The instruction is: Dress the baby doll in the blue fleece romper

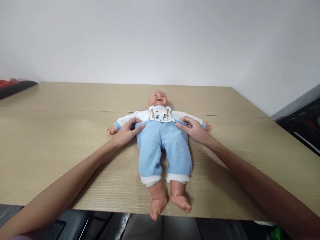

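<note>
With the fingers (pixel 132 121) of our left hand (pixel 127 132) we pinch the left side of the light blue trousers (pixel 161 136) at the waist, thumb on top; our right hand (pixel 197 131) grips the right side the same way. We have the trousers on a doll (pixel 158 98), which lies on its back at the middle of the desk (pixel 75 143), head far, bare feet near, the left foot reaching over the near edge. Just beyond our fingers a white elephant-face bib (pixel 160 114) overlaps the waist, and white sleeves (pixel 132 116) spread left and right. Farther out, we see something red and black (pixel 15 85) at the far left, a dark object (pixel 303 120) at the right and a pale wall (pixel 150 40) behind.
</note>
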`<state>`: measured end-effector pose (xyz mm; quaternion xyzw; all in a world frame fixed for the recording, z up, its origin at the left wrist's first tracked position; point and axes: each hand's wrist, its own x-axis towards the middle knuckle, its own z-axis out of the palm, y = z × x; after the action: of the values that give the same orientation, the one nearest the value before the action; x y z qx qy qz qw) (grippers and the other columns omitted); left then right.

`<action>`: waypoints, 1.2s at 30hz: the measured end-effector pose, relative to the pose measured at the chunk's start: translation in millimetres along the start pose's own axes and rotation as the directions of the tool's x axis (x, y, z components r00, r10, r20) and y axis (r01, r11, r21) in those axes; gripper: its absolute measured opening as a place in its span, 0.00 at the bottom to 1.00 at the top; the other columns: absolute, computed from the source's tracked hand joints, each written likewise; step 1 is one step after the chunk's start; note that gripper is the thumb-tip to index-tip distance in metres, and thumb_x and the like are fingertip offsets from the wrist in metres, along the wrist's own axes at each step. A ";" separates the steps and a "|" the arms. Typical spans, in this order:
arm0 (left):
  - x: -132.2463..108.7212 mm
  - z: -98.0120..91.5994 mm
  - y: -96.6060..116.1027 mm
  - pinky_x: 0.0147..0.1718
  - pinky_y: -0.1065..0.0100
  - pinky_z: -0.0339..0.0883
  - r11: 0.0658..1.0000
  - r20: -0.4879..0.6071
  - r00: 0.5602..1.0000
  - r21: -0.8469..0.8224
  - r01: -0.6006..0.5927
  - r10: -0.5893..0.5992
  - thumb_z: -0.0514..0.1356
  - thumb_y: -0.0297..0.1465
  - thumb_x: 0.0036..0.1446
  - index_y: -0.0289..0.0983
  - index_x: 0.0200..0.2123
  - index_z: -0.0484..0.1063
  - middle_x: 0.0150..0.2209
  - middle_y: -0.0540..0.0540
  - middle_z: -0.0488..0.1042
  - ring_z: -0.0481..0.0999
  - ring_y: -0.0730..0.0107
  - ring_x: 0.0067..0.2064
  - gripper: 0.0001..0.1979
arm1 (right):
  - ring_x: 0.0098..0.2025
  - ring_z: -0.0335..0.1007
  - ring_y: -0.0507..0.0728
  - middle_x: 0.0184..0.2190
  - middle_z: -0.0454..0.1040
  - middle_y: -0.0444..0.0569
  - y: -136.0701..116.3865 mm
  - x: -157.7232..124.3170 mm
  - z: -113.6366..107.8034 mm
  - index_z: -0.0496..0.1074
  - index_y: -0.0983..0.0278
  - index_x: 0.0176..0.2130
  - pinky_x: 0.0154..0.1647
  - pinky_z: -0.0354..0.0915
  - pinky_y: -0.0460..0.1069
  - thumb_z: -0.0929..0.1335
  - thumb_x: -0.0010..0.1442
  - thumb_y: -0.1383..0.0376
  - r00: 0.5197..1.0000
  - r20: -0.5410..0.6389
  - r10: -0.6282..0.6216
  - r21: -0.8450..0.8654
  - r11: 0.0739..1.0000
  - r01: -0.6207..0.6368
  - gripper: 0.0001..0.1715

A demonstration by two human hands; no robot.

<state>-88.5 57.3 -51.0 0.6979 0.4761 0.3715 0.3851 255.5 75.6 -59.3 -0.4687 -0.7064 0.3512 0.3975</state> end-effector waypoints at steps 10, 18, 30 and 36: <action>3.0 9.1 -14.6 0.45 0.64 0.67 0.989 -0.036 0.999 -0.149 0.022 -0.028 0.60 0.49 0.72 0.43 0.44 0.64 0.39 0.51 0.70 0.69 0.65 0.41 0.16 | 0.37 0.71 0.59 0.32 0.71 0.41 12.3 7.3 23.3 0.66 0.55 0.37 0.44 0.70 0.54 0.76 0.53 0.30 0.983 -0.026 0.179 0.361 0.919 -0.158 0.37; -2.2 5.7 -13.1 0.54 0.54 0.68 0.933 -0.091 0.988 0.348 -0.088 0.126 0.55 0.48 0.74 0.41 0.48 0.66 0.45 0.44 0.75 0.73 0.57 0.47 0.16 | 0.52 0.73 0.70 0.50 0.77 0.58 10.4 0.3 -11.2 0.71 0.58 0.52 0.58 0.68 0.65 0.71 0.68 0.43 0.941 -0.210 -0.265 -0.481 0.866 0.137 0.25; 31.7 33.5 55.2 0.66 0.45 0.64 0.779 -0.129 0.860 0.506 -0.371 0.493 0.62 0.45 0.71 0.42 0.59 0.65 0.61 0.37 0.71 0.69 0.46 0.65 0.21 | 0.54 0.77 0.75 0.46 0.85 0.59 -1.2 7.2 -71.4 0.81 0.64 0.52 0.65 0.63 0.71 0.73 0.65 0.53 0.877 -0.077 -0.474 -0.862 0.474 0.180 0.23; 104.4 96.7 113.1 0.63 0.42 0.67 0.670 0.144 0.880 0.596 -0.442 0.452 0.71 0.40 0.61 0.35 0.60 0.70 0.57 0.31 0.79 0.76 0.37 0.60 0.28 | 0.60 0.74 0.71 0.56 0.82 0.54 -47.6 3.8 -50.7 0.75 0.56 0.62 0.78 0.48 0.75 0.70 0.72 0.57 0.671 -0.145 -0.728 -0.904 0.374 0.210 0.21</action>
<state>68.2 110.4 24.3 0.8760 0.3879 0.2850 0.0310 281.6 70.5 5.1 -0.4389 -0.7502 -0.3066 0.3880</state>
